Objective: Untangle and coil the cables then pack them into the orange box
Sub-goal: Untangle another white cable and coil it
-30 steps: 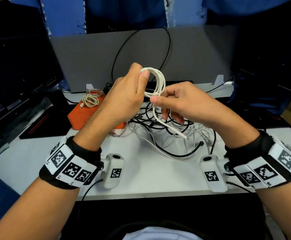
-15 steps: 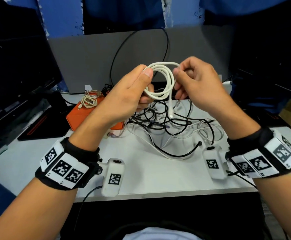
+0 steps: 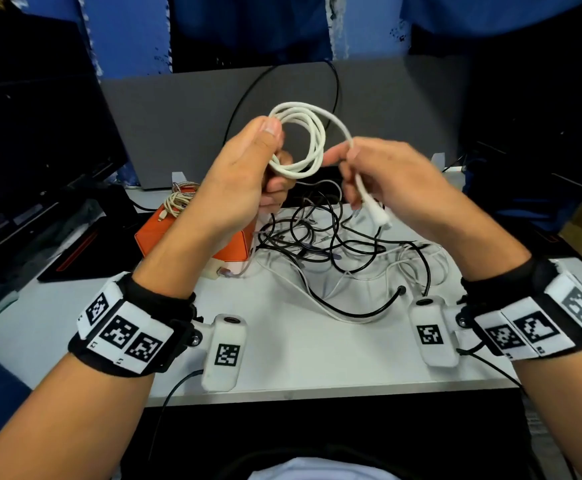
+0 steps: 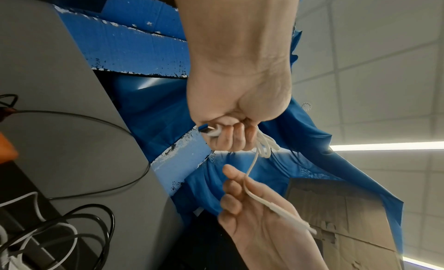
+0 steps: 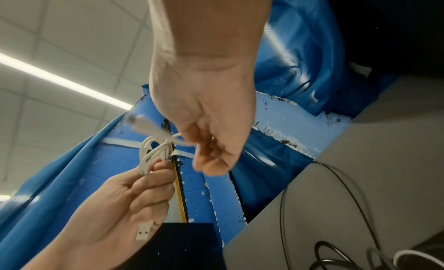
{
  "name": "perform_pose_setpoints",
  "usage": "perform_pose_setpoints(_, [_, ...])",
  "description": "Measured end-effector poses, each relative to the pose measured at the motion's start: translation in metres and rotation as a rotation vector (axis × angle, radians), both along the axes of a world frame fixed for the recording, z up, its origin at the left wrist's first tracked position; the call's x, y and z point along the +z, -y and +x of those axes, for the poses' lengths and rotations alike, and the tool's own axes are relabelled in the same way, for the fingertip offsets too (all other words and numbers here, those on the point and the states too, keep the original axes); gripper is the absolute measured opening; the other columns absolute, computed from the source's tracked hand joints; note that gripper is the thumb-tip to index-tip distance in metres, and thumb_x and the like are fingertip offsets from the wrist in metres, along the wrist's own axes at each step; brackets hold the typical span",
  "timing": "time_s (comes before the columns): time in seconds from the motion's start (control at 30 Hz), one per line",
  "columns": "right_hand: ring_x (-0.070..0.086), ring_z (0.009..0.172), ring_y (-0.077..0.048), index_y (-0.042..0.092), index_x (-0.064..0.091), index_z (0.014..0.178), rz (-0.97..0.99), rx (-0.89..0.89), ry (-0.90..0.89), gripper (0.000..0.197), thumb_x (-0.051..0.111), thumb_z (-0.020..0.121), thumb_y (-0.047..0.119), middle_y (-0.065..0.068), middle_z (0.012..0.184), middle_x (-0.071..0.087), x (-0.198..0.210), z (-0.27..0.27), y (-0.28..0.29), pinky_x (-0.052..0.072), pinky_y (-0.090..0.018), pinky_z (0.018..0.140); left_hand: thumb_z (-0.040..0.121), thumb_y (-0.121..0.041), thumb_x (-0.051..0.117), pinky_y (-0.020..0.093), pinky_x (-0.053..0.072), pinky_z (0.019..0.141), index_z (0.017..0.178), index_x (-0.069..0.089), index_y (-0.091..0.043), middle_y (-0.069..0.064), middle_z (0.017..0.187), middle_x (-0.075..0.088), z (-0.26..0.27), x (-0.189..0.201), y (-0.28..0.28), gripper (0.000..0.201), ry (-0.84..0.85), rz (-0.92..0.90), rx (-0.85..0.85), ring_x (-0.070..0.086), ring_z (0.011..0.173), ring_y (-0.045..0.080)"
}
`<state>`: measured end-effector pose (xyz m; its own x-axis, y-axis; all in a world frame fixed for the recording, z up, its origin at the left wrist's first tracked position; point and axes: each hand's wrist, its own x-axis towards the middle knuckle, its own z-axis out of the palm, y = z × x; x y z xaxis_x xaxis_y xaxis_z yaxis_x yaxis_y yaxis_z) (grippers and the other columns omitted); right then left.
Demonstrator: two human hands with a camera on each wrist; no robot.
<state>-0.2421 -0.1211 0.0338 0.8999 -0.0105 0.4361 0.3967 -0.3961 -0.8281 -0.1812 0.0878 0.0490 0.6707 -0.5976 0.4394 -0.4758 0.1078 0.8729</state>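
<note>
White cable [image 3: 312, 140] looped in several round coils.

Orange box [image 3: 192, 237] partly behind left hand [image 3: 234, 181]

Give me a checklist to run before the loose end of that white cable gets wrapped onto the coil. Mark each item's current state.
1. Coil held firmly: ok. The left hand grips the loops of the white cable together.
2. Loose end under control: ok. The right hand pinches the tail just above its connector.
3. Cable clear of the cable pile on the table: ok. The connector hangs above it, nothing snagged.
4. Other plug secured: ok. The USB plug lies against the left palm.
5. Orange box ready to receive: cannot tell. A braided cable bundle sits on it, and the left hand hides part of it.
</note>
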Motion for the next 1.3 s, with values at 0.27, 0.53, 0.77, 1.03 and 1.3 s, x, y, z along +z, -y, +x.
perform_pose_setpoints(0.27, [0.066,0.054,-0.020,0.011,0.066,0.089,0.160,-0.149,0.044,0.026,0.049,0.109,0.014,-0.008,0.071,0.069,-0.004,0.005,-0.010,0.053,-0.027,0.051,0.112,-0.035,0.030,0.036,0.021,0.051,0.093,0.040,-0.014,-0.005,0.060,0.039,-0.005,-0.001,0.002,0.030,0.055,0.076,-0.018,0.029,0.053,0.015])
perform_pose_setpoints(0.53, [0.069,0.066,-0.014,0.008,0.065,0.099,0.611,0.001,-0.023,0.021,0.048,0.109,0.015,-0.003,0.076,0.074,-0.003,0.004,-0.024,0.058,-0.025,0.063,0.113,-0.034,0.030,0.035,0.023,0.049,0.088,0.043,-0.017,-0.003,0.061,0.040,-0.009,-0.008,0.009,0.033,0.150,0.167,-0.019,0.031,0.053,0.015])
perform_pose_setpoints(0.77, [0.065,0.092,-0.026,0.012,0.061,0.096,0.598,0.301,-0.257,0.058,0.036,0.100,0.065,-0.015,0.101,0.069,-0.010,-0.005,-0.045,0.053,-0.038,0.080,0.109,-0.045,0.032,0.034,0.037,0.055,0.091,0.048,-0.016,-0.004,0.062,0.049,0.011,-0.017,0.012,0.037,0.298,0.186,0.297,0.046,0.053,0.012])
perform_pose_setpoints(1.03, [0.056,0.051,-0.017,0.001,0.060,0.124,0.186,0.169,-0.118,0.024,0.043,0.110,0.009,-0.007,0.076,0.065,-0.019,0.001,-0.034,0.046,-0.026,0.051,0.111,-0.041,0.030,0.038,0.047,0.060,0.095,0.050,-0.021,0.001,0.066,0.060,0.016,-0.013,0.009,0.032,0.247,0.169,0.387,0.057,0.059,0.016])
perform_pose_setpoints(1.3, [0.024,0.053,-0.010,0.033,0.068,0.117,0.325,0.117,-0.173,0.032,0.037,0.112,0.039,0.002,0.075,0.043,-0.023,0.003,-0.035,0.020,-0.024,0.052,0.113,-0.031,0.031,0.045,0.053,0.097,0.098,0.048,-0.015,0.019,0.101,0.076,0.011,-0.010,0.011,0.028,-0.297,-0.182,0.015,0.072,0.106,0.032])
